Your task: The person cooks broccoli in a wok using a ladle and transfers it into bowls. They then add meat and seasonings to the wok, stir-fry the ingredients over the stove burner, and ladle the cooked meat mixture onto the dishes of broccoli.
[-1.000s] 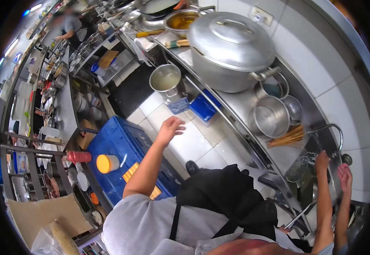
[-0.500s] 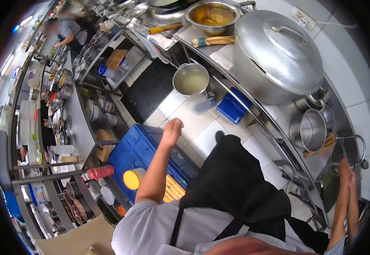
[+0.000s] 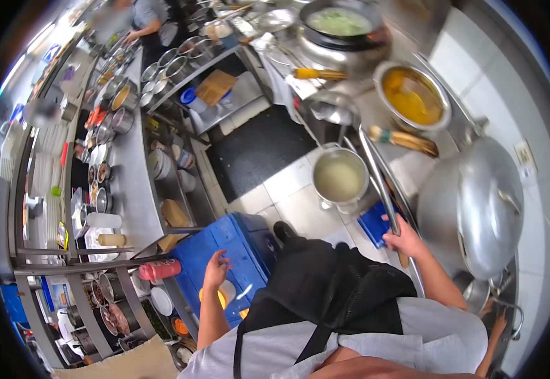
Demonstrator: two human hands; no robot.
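My right hand (image 3: 404, 239) is wrapped round the long metal handle of a big ladle (image 3: 334, 108). Its bowl is out ahead, at the edge of the counter by the stove. Below the bowl, on the tiled floor, stands a two-handled metal pot (image 3: 339, 178) of pale liquid. Nothing is in my left hand (image 3: 217, 268), raised over the blue chest (image 3: 215, 237) with fingers loosely bent and apart. On the counter near the ladle are a metal bowl of orange-yellow liquid (image 3: 414, 95) and a bundled brush (image 3: 403, 140).
A large lidded pot (image 3: 477, 205) fills the right counter, and a blue box (image 3: 374, 224) lies beneath it. A black mat (image 3: 259, 158) covers the floor ahead. Steel shelving (image 3: 126, 208) lines the left. Another person's arm (image 3: 493, 341) is at lower right; a co-worker (image 3: 152, 25) stands far off.
My right hand has come into view holding the ladle over the counter edge. My left hand has drawn back leftward and its fingers have loosened. The view has turned.
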